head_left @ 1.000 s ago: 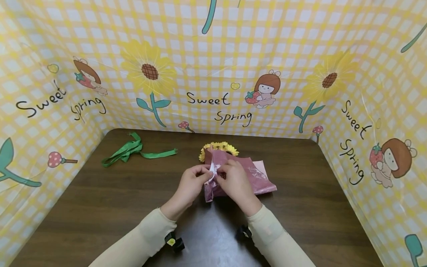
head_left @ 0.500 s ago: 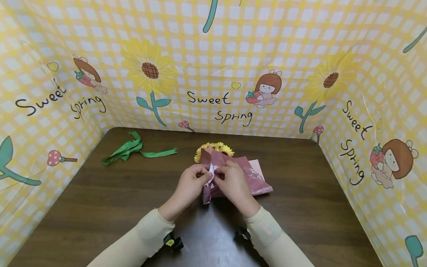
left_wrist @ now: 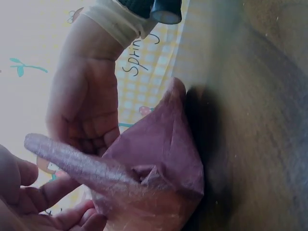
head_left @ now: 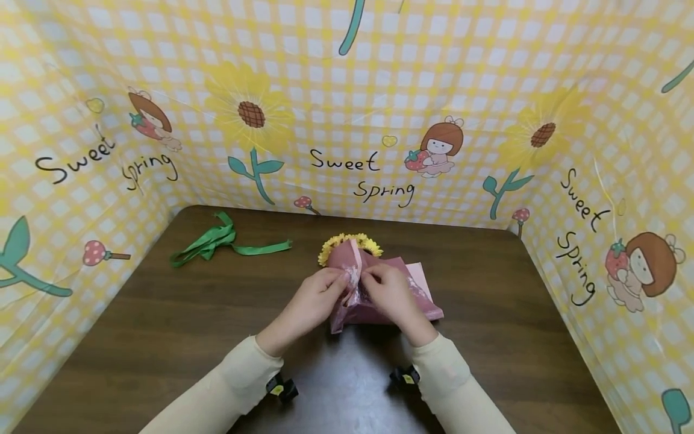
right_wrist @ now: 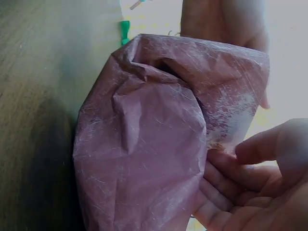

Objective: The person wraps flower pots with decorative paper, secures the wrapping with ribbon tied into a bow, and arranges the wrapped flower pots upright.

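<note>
A bunch of yellow sunflowers lies mid-table, mostly covered by dusky pink wrapping paper. My left hand pinches the raised fold of the paper from the left. On the opposite side, my right hand pinches the same fold between thumb and forefinger. Both hands are close together, just in front of the blossoms. The right wrist view shows the creased wrapping paper beside the right fingers. In the left wrist view, a paper flap sticks out near the left fingers. Stems are hidden inside.
A crumpled green ribbon lies at the table's back left, one end stretching right. Yellow checked cloth walls the dark wooden table at the back and sides.
The paper's upright edge has folded over to the right, hiding its white inner side. My right hand has shifted slightly right. The ribbon stays in place.
</note>
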Tool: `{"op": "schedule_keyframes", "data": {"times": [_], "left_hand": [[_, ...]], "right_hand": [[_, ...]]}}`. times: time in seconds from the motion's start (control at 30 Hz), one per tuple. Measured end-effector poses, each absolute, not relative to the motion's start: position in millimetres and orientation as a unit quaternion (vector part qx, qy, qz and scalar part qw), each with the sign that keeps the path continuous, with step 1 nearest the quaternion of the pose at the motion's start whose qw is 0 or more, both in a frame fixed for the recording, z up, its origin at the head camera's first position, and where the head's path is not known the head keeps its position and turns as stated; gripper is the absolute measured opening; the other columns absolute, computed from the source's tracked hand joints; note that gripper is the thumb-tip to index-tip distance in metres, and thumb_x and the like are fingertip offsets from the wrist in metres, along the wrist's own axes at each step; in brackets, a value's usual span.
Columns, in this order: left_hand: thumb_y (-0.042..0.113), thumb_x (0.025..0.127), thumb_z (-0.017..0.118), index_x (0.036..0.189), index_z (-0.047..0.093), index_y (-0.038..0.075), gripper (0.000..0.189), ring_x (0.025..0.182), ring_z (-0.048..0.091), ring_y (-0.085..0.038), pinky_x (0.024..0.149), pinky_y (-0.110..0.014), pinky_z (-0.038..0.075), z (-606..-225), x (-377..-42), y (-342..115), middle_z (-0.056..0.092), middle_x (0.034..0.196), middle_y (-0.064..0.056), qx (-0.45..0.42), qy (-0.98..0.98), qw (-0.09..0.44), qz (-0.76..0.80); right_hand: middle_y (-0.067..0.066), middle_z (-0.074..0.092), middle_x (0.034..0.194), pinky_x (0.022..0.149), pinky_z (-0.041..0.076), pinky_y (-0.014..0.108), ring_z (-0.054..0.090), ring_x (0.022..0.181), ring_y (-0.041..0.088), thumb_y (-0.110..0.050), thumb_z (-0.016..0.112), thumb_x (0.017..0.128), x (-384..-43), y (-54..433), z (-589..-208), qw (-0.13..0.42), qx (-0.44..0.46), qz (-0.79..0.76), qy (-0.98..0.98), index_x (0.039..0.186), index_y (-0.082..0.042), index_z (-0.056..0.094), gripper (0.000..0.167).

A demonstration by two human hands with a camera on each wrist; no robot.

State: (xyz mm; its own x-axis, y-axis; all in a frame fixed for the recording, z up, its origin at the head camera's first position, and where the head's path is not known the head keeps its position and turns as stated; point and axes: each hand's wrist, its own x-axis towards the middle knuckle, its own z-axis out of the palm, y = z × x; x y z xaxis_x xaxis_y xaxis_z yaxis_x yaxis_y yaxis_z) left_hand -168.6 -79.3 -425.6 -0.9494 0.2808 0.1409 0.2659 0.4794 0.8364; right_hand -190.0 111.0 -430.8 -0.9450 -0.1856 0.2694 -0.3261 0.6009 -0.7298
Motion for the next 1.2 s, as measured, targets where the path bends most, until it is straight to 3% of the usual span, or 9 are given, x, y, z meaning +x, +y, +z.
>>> {"op": "schedule_keyframes", "data": {"times": [0.13,0.23,0.47,0.6,0.7,0.87,1.07,1.2], "left_hand": [[0.025,0.108,0.051,0.089,0.073,0.014,0.032,0.124,0.059,-0.022,0.107,-0.046,0.046,-424,-171,-83,0.067,0.127,-0.005,0.177,0.862,0.023,0.474],[0.021,0.106,0.054,0.102,0.077,0.009,0.026,0.128,0.057,-0.027,0.11,-0.049,0.044,-425,-173,-86,0.066,0.131,-0.008,0.209,0.868,0.031,0.449],[0.017,0.103,0.059,0.095,0.077,0.012,0.021,0.128,0.055,-0.027,0.11,-0.049,0.043,-427,-177,-91,0.063,0.13,-0.009,0.285,0.88,0.027,0.378],[0.01,0.1,0.063,0.107,0.072,0.009,0.011,0.121,0.059,-0.024,0.106,-0.047,0.047,-430,-182,-91,0.065,0.124,-0.007,0.304,0.89,-0.004,0.341],[0.007,0.098,0.067,0.115,0.069,0.008,0.017,0.116,0.061,-0.022,0.103,-0.043,0.05,-433,-187,-90,0.066,0.12,-0.006,0.311,0.895,-0.022,0.318],[0.01,0.097,0.07,0.113,0.072,0.009,0.016,0.118,0.061,-0.023,0.105,-0.043,0.049,-432,-192,-89,0.069,0.12,-0.005,0.33,0.898,-0.03,0.29],[0.015,0.096,0.071,0.11,0.075,0.011,0.015,0.12,0.06,-0.024,0.107,-0.042,0.048,-430,-196,-89,0.068,0.121,-0.005,0.348,0.903,-0.032,0.25],[0.017,0.097,0.07,0.111,0.075,0.011,0.016,0.117,0.059,-0.021,0.106,-0.039,0.049,-429,-198,-86,0.066,0.122,-0.003,0.373,0.902,-0.043,0.212]], "right_hand": [[-0.001,0.064,0.068,0.059,0.043,0.029,0.055,0.065,0.014,-0.035,0.063,0.101,-191,113,-427,0.06,0.098,0.433,-0.894,0.074,-0.011,0.075,0.038],[-0.005,0.056,0.059,0.054,0.039,0.028,0.05,0.059,0.014,-0.041,0.069,0.097,-191,113,-426,0.046,0.085,0.428,-0.898,0.067,-0.013,0.072,0.041],[-0.004,0.063,0.066,0.056,0.041,0.026,0.051,0.061,0.011,-0.025,0.079,0.088,-193,113,-430,0.046,0.093,0.414,-0.904,0.07,-0.01,0.074,0.024],[-0.003,0.063,0.067,0.057,0.042,0.027,0.052,0.063,0.012,-0.019,0.078,0.089,-193,114,-432,0.05,0.106,0.415,-0.902,0.069,-0.01,0.071,0.022],[-0.003,0.062,0.067,0.058,0.043,0.028,0.052,0.063,0.012,-0.016,0.077,0.089,-193,115,-432,0.051,0.111,0.417,-0.901,0.069,-0.009,0.07,0.022],[-0.003,0.06,0.068,0.058,0.042,0.027,0.052,0.063,0.012,-0.014,0.076,0.088,-193,116,-432,0.044,0.111,0.416,-0.901,0.069,-0.009,0.068,0.022],[0.002,0.071,0.079,0.062,0.048,0.027,0.059,0.07,0.013,-0.015,0.079,0.085,-196,120,-436,0.03,0.097,0.419,-0.902,0.087,-0.006,0.077,0.009],[0.009,0.073,0.096,0.07,0.056,0.031,0.068,0.082,0.018,-0.016,0.083,0.083,-196,123,-438,0.026,0.076,0.434,-0.897,0.111,-0.002,0.072,0.033]]}}
